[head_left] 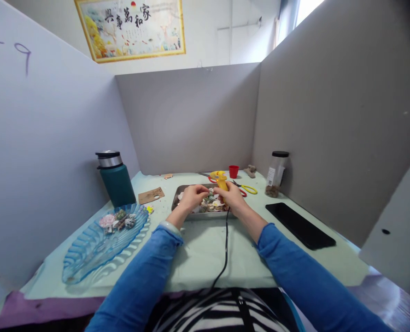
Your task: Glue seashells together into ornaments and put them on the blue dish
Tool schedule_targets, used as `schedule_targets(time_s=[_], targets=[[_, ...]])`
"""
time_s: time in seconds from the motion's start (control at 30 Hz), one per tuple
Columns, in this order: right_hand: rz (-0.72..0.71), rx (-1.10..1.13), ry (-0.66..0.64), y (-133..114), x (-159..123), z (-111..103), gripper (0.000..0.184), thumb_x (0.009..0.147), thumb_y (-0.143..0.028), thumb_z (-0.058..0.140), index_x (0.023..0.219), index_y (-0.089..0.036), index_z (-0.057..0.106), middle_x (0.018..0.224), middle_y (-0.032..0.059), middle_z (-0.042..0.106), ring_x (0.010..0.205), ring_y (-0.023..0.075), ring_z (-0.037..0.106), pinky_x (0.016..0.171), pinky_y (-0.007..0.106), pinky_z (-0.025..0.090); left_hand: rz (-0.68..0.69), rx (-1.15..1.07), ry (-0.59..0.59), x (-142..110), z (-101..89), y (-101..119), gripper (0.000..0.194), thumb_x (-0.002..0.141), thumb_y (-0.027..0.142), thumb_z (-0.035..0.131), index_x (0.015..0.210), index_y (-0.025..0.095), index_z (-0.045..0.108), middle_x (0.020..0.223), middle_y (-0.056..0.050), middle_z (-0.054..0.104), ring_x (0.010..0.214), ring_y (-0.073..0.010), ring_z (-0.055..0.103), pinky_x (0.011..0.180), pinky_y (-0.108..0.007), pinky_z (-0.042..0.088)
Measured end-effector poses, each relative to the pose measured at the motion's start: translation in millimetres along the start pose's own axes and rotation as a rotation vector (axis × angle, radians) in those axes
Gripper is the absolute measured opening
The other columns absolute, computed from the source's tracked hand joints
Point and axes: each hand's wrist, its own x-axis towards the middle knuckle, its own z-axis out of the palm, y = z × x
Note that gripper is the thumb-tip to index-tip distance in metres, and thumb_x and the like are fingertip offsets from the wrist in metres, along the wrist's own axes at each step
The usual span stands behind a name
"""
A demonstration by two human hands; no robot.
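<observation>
My right hand [233, 199] is wrapped round the handle of a yellow hot glue gun [220, 177], whose nozzle points left over a metal tray [176, 199]. A black cord [226, 244] runs from the gun toward my lap. Over the tray's left part, my left hand [193, 197] is closed in a pinch; whatever it holds, if anything, is too small to make out. Shells and small decorative pieces [212, 203] lie in the tray, partly hidden by both hands.
At the left are a blue glass dish [84, 258] holding shells [117, 220], a teal bottle [117, 184] and a wooden piece [151, 195]. Scissors [249, 189], a red cup [233, 171], a jar [277, 175] and a black phone-like slab [300, 225] stand or lie right. Partitions [191, 120] enclose the table.
</observation>
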Motion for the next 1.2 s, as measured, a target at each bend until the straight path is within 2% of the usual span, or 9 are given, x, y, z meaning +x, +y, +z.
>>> schedule_targets(time_s=[0.07, 0.13, 0.3, 0.43, 0.6, 0.77, 0.9, 1.03, 1.2], targets=[[-0.001, -0.007, 0.014, 0.4, 0.1, 0.1, 0.034, 0.064, -0.032, 0.070, 0.090, -0.019, 0.053, 0.060, -0.0051, 0.055, 0.046, 0.0098, 0.049, 0.040, 0.021, 0.037, 0.060, 0.105, 0.015, -1.6, 1.5, 2.9, 0.017, 0.077, 0.021, 0.060, 0.088, 0.015, 0.072, 0.067, -0.001, 0.066, 0.056, -0.0093, 0.055, 0.057, -0.020, 0.042], [0.000, -0.019, 0.019, -0.6, -0.5, 0.1, 0.034, 0.063, -0.031, 0.070, 0.090, -0.018, 0.053, 0.057, -0.0060, 0.053, 0.045, 0.0098, 0.047, 0.040, 0.021, 0.037, 0.071, 0.101, 0.010, -2.5, 2.1, 3.9, 0.019, 0.077, 0.023, 0.060, 0.090, 0.016, 0.073, 0.068, -0.001, 0.067, 0.056, -0.0092, 0.055, 0.057, -0.020, 0.042], [-0.006, 0.022, 0.045, -3.8, -2.2, 0.3, 0.035, 0.060, -0.029, 0.070, 0.088, -0.020, 0.051, 0.056, -0.0072, 0.051, 0.045, 0.0103, 0.048, 0.041, 0.022, 0.039, -0.015, -0.166, -0.046, -3.1, 0.5, 1.5, 0.024, 0.083, 0.032, 0.055, 0.084, 0.012, 0.069, 0.067, -0.001, 0.064, 0.048, -0.0071, 0.050, 0.049, -0.020, 0.043], [-0.017, 0.038, 0.078, -1.7, -0.7, 0.2, 0.034, 0.060, -0.027, 0.068, 0.088, -0.020, 0.051, 0.056, -0.0074, 0.051, 0.045, 0.0101, 0.047, 0.040, 0.021, 0.037, -0.086, -0.292, -0.117, -3.9, -0.1, -0.2, 0.019, 0.077, 0.027, 0.065, 0.085, 0.010, 0.066, 0.064, -0.001, 0.062, 0.047, -0.0067, 0.050, 0.048, -0.020, 0.045], [-0.012, -0.018, 0.047, 0.1, 0.6, -0.3, 0.033, 0.062, -0.028, 0.069, 0.090, -0.019, 0.053, 0.057, -0.0058, 0.053, 0.047, 0.0114, 0.051, 0.041, 0.022, 0.041, -0.127, -0.385, -0.102, -2.4, -0.5, -2.6, 0.016, 0.078, 0.023, 0.066, 0.082, 0.008, 0.066, 0.062, -0.001, 0.061, 0.044, -0.0059, 0.049, 0.046, -0.021, 0.044], [0.003, -0.031, 0.040, -3.8, -1.8, 0.4, 0.035, 0.062, -0.029, 0.070, 0.091, -0.019, 0.053, 0.060, -0.0049, 0.054, 0.050, 0.0122, 0.053, 0.042, 0.023, 0.043, -0.179, -0.566, -0.102, -5.1, -3.7, 0.3, 0.022, 0.075, 0.027, 0.071, 0.088, 0.009, 0.067, 0.070, -0.003, 0.065, 0.050, -0.0060, 0.054, 0.054, -0.022, 0.049], [0.017, -0.007, 0.052, -7.0, -3.9, 0.6, 0.035, 0.061, -0.029, 0.071, 0.089, -0.020, 0.052, 0.062, -0.0045, 0.054, 0.050, 0.0121, 0.052, 0.042, 0.023, 0.042, -0.167, -0.661, -0.114, -6.0, -4.9, 1.0, 0.024, 0.074, 0.023, 0.073, 0.093, 0.009, 0.066, 0.074, -0.004, 0.068, 0.054, -0.0065, 0.057, 0.058, -0.022, 0.049], [0.020, 0.012, 0.012, -8.5, -5.3, 0.5, 0.033, 0.062, -0.029, 0.070, 0.088, -0.020, 0.053, 0.062, -0.0044, 0.054, 0.051, 0.0118, 0.051, 0.042, 0.023, 0.042, -0.158, -0.747, -0.110, -3.8, -4.1, -2.3, 0.026, 0.070, 0.018, 0.074, 0.093, 0.008, 0.066, 0.075, -0.006, 0.068, 0.056, -0.0080, 0.059, 0.062, -0.024, 0.051], [-0.005, 0.062, -0.028, -8.5, -4.3, -0.2, 0.030, 0.061, -0.028, 0.070, 0.082, -0.020, 0.051, 0.060, -0.0051, 0.053, 0.049, 0.0106, 0.049, 0.043, 0.023, 0.041, -0.170, -0.742, -0.083, -5.1, -2.9, -2.1, 0.024, 0.073, 0.022, 0.072, 0.091, 0.008, 0.066, 0.076, -0.006, 0.067, 0.055, -0.0069, 0.056, 0.063, -0.025, 0.052]])
